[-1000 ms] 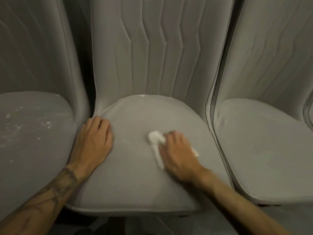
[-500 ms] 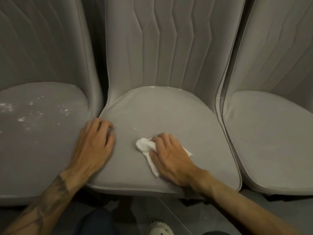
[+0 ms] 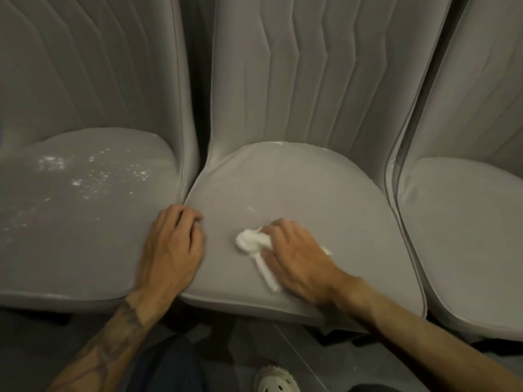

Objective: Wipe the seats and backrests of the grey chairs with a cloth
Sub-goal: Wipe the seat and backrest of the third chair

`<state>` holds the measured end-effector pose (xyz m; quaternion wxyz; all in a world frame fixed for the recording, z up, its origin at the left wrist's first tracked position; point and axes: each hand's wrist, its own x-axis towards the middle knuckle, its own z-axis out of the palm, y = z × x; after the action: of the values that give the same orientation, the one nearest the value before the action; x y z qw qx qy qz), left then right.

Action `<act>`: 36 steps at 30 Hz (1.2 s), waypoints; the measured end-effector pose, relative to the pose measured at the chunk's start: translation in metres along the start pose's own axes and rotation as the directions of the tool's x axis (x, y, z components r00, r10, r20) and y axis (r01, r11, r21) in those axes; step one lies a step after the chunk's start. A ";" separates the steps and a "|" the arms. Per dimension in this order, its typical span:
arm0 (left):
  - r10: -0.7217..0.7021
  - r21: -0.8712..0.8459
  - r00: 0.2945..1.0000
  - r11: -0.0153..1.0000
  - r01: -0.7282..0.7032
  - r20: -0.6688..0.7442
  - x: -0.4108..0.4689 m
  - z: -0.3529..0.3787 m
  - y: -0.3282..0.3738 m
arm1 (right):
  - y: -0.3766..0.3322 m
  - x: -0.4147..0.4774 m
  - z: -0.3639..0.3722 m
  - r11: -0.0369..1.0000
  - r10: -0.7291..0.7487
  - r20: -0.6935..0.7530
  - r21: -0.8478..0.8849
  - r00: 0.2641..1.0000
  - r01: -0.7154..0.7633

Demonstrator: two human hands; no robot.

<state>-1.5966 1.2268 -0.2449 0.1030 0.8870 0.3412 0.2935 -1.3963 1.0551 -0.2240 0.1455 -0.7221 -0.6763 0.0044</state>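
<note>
Three grey chairs stand side by side. The middle chair's seat (image 3: 297, 182) lies in front of me, under a ribbed backrest (image 3: 311, 72). My right hand (image 3: 297, 256) presses a crumpled white cloth (image 3: 252, 240) flat against this seat, near its front middle. A small white smear (image 3: 251, 208) shows just beyond the cloth. My left hand (image 3: 172, 244) rests palm down on the seat's left edge, fingers slightly apart, holding nothing. The left chair's seat (image 3: 85, 222) carries scattered white specks (image 3: 93, 174).
The right chair's seat (image 3: 467, 227) looks free of specks. Narrow dark gaps separate the backrests. Below the seat fronts lies a dark floor (image 3: 283, 343), with a light perforated shoe (image 3: 276, 381) and a dark trouser leg (image 3: 169, 366).
My right hand has slid the cloth leftward across the middle seat toward my left hand. My view has pulled back and shifted left, so more floor and the shoe show.
</note>
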 end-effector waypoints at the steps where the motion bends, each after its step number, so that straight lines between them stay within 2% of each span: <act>1: 0.000 0.000 1.000 1.000 0.000 0.000 0.000 0.000 0.000 | 0.016 -0.001 -0.007 0.996 0.082 -0.005 -0.015 0.997 -0.082; 3: -0.011 -0.002 1.000 1.000 0.011 0.005 -0.001 0.001 0.002 | 0.041 -0.005 -0.014 0.955 0.266 -0.065 -0.122 0.962 -0.272; 4: -0.020 -0.003 1.000 1.000 0.020 0.005 -0.001 0.001 0.003 | 0.038 -0.004 -0.014 0.937 0.295 -0.081 -0.168 0.952 -0.305; 5: -0.025 -0.002 1.000 1.000 0.025 0.005 -0.001 0.001 0.003 | 0.023 0.001 -0.009 0.957 0.242 -0.089 -0.141 0.966 -0.253; 7: -0.030 -0.002 1.000 1.000 0.030 0.007 -0.001 0.001 0.003 | -0.018 0.005 0.010 1.000 -0.009 -0.034 -0.012 0.999 0.009; 8: -0.033 -0.003 0.999 0.999 0.033 0.009 -0.001 0.001 0.002 | -0.031 0.006 0.016 0.989 -0.145 0.003 0.021 0.989 0.145; 9: -0.032 -0.005 0.999 0.999 0.032 0.010 -0.001 0.001 0.002 | -0.032 0.008 0.014 0.977 -0.211 0.043 0.049 0.976 0.209; 11: -0.026 -0.004 1.000 1.000 0.026 -0.001 -0.001 0.002 0.001 | -0.002 0.022 0.005 0.988 -0.143 0.019 0.066 0.990 0.142; 13: -0.030 -0.004 1.000 1.000 0.030 0.002 -0.001 0.002 0.001 | 0.042 0.044 -0.002 0.995 0.089 -0.038 -0.033 0.995 -0.091; 14: -0.032 -0.004 0.999 0.999 0.032 0.003 -0.002 0.003 0.001 | 0.060 0.057 -0.005 0.968 0.218 -0.054 -0.112 0.975 -0.222; 16: -0.033 -0.005 0.999 0.999 0.033 -0.006 -0.002 0.003 0.000 | 0.061 0.081 -0.001 0.927 0.329 -0.064 -0.168 0.942 -0.335; 17: -0.033 -0.005 0.999 0.999 0.033 -0.010 -0.002 0.004 0.000 | 0.046 0.089 0.008 0.948 0.280 -0.077 -0.135 0.957 -0.289; 19: -0.031 -0.003 0.999 1.000 0.031 -0.017 -0.002 0.005 -0.001 | 0.009 0.089 0.028 0.996 0.062 -0.072 -0.065 0.995 -0.067; 21: -0.025 -0.005 1.000 1.000 0.025 -0.017 -0.002 0.006 -0.003 | 0.001 0.085 0.034 0.995 -0.086 -0.032 -0.045 0.996 0.085; 23: -0.032 -0.012 0.999 0.999 0.031 -0.013 -0.003 0.006 -0.004 | 0.026 0.097 0.024 0.998 -0.024 -0.039 -0.051 0.999 0.022; 25: -0.036 -0.012 0.999 0.999 0.036 -0.011 -0.003 0.006 -0.003 | 0.057 0.122 0.014 0.975 0.183 -0.041 -0.122 0.982 -0.187; 27: -0.033 0.000 0.999 0.999 0.033 -0.017 -0.003 0.006 -0.003 | 0.058 0.140 0.014 0.941 0.282 -0.052 -0.179 0.958 -0.287; 28: -0.033 0.002 0.999 0.999 0.033 -0.019 -0.003 0.006 -0.003 | 0.046 0.143 0.019 0.953 0.250 -0.050 -0.166 0.967 -0.255; 30: -0.028 -0.007 0.999 1.000 0.028 -0.024 -0.003 0.007 -0.003 | 0.015 0.133 0.035 0.995 0.051 -0.034 -0.086 0.998 -0.054; 32: -0.026 -0.012 0.999 1.000 0.025 -0.032 -0.003 0.006 -0.003 | 0.009 0.119 0.038 0.993 -0.109 -0.016 -0.052 0.994 0.108; 34: -0.021 -0.004 0.999 1.000 0.021 -0.034 -0.002 0.007 -0.002 | 0.032 0.127 0.030 0.996 -0.065 -0.025 -0.062 0.998 0.063; 36: -0.017 0.009 0.999 1.000 0.018 -0.036 -0.002 0.007 -0.001 | 0.059 0.153 0.023 0.983 0.149 -0.027 -0.105 0.988 -0.151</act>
<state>-1.5944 1.2264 -0.2524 0.0951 0.8790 0.3521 0.3071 -1.3309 1.2067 -0.2295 0.1125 -0.7778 -0.6178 -0.0276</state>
